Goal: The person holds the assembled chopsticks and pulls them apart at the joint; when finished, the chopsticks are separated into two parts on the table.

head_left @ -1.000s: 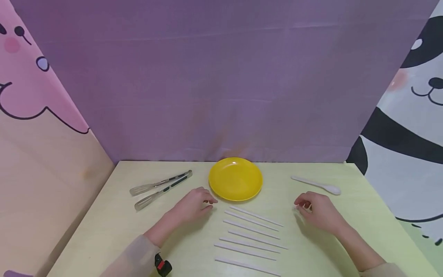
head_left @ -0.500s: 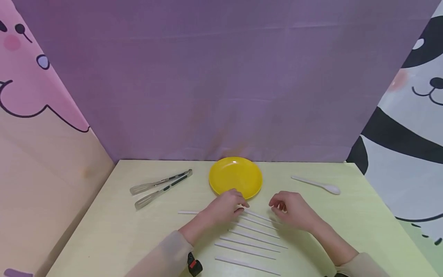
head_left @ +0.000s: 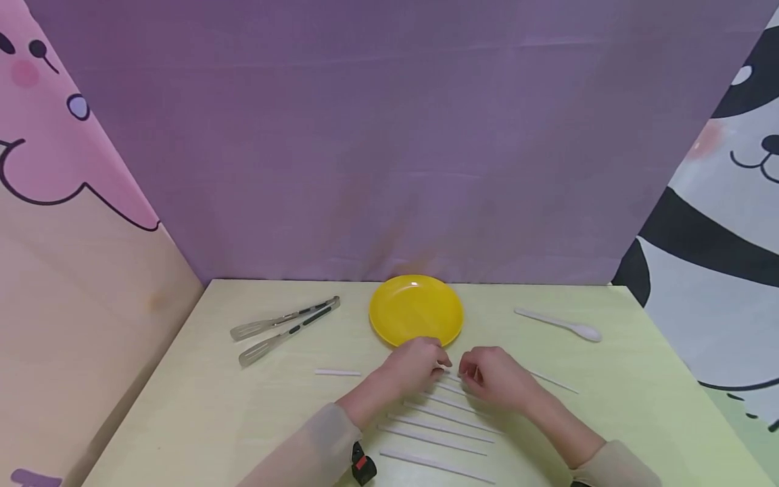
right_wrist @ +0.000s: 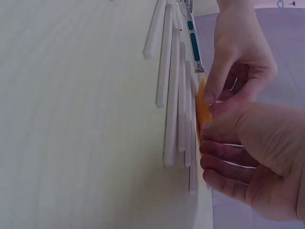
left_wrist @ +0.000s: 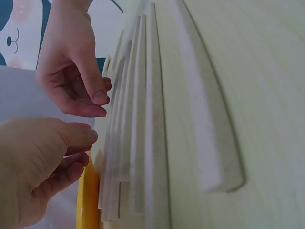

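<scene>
Well, your left hand (head_left: pixel 420 362) and right hand (head_left: pixel 496 374) nearly meet over the far side of the slanting chopsticks (head_left: pixel 437 468), just near of the yellow plate (head_left: pixel 416 310), fingers loosely bent with nothing visibly gripped. The gaps between sticks probably give your fingertips room around each one; the left outlying stick (head_left: pixel 337 373) and right outlying stick (head_left: pixel 554 381) lie apart, seemingly to keep them separate.

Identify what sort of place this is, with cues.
Likely a staged tabletop booth for recording, not a working kitchen: a plain purple backdrop hangs right behind the pale table, and a pink cartoon print and a panda print flank it.
</scene>
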`<state>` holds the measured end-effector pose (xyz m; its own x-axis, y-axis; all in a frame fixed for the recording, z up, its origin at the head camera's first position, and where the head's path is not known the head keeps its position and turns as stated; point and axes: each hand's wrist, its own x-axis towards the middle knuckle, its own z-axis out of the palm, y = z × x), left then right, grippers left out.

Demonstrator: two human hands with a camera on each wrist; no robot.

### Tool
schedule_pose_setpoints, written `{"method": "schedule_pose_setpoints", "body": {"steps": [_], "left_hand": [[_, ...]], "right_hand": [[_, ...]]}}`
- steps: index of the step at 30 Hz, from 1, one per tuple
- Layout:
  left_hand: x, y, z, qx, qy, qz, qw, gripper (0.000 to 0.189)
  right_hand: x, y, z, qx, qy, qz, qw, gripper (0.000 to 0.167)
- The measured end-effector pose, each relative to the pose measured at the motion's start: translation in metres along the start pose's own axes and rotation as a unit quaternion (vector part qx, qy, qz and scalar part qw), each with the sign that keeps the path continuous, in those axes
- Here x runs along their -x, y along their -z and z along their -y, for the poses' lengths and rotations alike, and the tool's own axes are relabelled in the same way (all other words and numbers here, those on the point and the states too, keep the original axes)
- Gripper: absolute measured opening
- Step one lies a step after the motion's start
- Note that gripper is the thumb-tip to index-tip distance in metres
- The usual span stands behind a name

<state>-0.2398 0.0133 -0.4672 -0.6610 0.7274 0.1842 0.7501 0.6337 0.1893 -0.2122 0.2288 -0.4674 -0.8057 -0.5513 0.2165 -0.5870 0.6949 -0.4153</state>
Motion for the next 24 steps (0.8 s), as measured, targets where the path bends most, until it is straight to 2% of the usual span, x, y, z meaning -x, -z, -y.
{"method": "schedule_pose_setpoints", "body": {"steps": [4, 10, 16, 20, 24], "left_hand": [[-0.004, -0.005, 0.0, -0.035, -0.013, 0.005, 0.9993, 0.014], [-0.007, -0.012, 0.0, -0.047, -0.001, 0.019, 0.9987, 0.013], [-0.002, -0.007, 0.003, -0.079, -0.011, 0.001, 0.9968, 0.003], [0.005, 0.007, 0.005, -0.04, -0.011, -0.005, 0.9991, 0.004], [0.014, 0.021, 0.007, 0.005, -0.022, 0.006, 0.9997, 0.008]], "right_hand": [[0.001, -0.002, 0.002, 0.0, 0.009, 0.011, 0.9999, 0.017], [0.001, -0.005, 0.004, 0.016, 0.002, 0.01, 0.9998, 0.022], [0.002, -0.004, 0.009, 0.021, 0.007, -0.014, 0.9997, 0.02], [0.003, 0.006, 0.016, 0.0, 0.043, -0.028, 0.9987, 0.019], [0.0, 0.016, 0.025, -0.023, 0.069, 0.0, 0.9974, 0.015]]}}
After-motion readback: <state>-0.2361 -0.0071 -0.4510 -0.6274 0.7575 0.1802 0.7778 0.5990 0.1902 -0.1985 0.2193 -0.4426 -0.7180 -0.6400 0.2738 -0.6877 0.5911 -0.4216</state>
